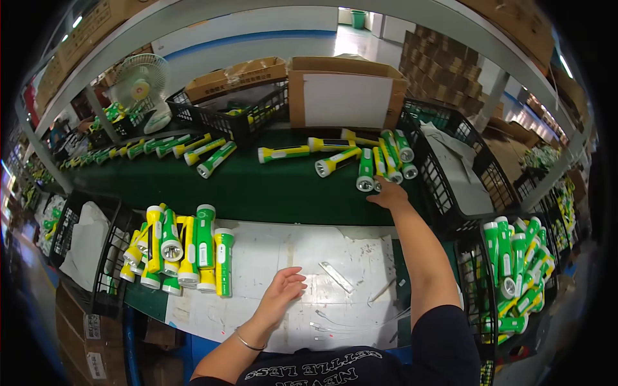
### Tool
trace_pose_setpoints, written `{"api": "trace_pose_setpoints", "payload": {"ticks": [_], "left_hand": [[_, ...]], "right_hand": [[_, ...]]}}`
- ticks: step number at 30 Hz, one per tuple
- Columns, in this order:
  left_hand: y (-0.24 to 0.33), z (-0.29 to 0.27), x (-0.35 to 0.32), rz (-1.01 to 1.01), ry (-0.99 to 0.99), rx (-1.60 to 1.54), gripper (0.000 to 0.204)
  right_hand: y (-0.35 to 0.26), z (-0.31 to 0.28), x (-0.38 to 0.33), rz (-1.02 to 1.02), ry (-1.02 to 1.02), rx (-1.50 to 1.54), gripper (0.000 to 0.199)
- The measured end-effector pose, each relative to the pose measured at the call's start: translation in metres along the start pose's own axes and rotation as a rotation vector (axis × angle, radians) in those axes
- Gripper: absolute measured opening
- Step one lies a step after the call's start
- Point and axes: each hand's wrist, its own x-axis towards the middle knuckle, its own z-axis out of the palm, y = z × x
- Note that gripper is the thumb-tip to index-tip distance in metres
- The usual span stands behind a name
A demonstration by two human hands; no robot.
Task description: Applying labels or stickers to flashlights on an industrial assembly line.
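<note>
My right hand [393, 195] is stretched far forward onto the green belt. Its fingers and thumb are closed around the lens end of a yellow and green flashlight [379, 166], which they partly cover. This flashlight lies in a tight group with several others, beside a green and white flashlight [365, 168]. Over the white work board [257, 257], my left hand [285, 289] is raised with its fingers loosely apart, holding nothing. A heap of yellow and green flashlights [187, 251] lies to its left. A flat clear strip [336, 276] and thin white cables [347, 323] are to its right.
A green belt [270, 190] runs across, with a row of flashlights [161, 146] at its far left. Black crates stand at left [116, 257], back [244, 132] and right [444, 186]. More flashlights [518, 264] fill the crate by my right arm. An open cardboard box [347, 96] stands behind the belt.
</note>
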Motion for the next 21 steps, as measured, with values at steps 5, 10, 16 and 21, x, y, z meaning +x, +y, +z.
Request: {"api": "trace_pose_setpoints", "payload": {"ticks": [5,10,16,21], "left_hand": [[-0.012,-0.015,0.003,-0.021,0.025,0.019,0.036],[0.002,0.015,0.012,0.533,0.078,0.86,0.055],[0.017,0.067,0.01,0.689,-0.141,0.911,0.06],[-0.019,0.044,-0.006,0.024,-0.288,-0.033,0.042]], "right_hand": [[0.003,-0.005,-0.031,-0.086,0.079,0.148,0.066],[-0.016,-0.058,-0.155,-0.307,0.209,0.394,0.055],[-0.036,-0.041,-0.252,-0.316,-0.36,1.187,0.052],[-0.037,-0.012,-0.274,-0.29,-0.367,1.331,0.048]]}}
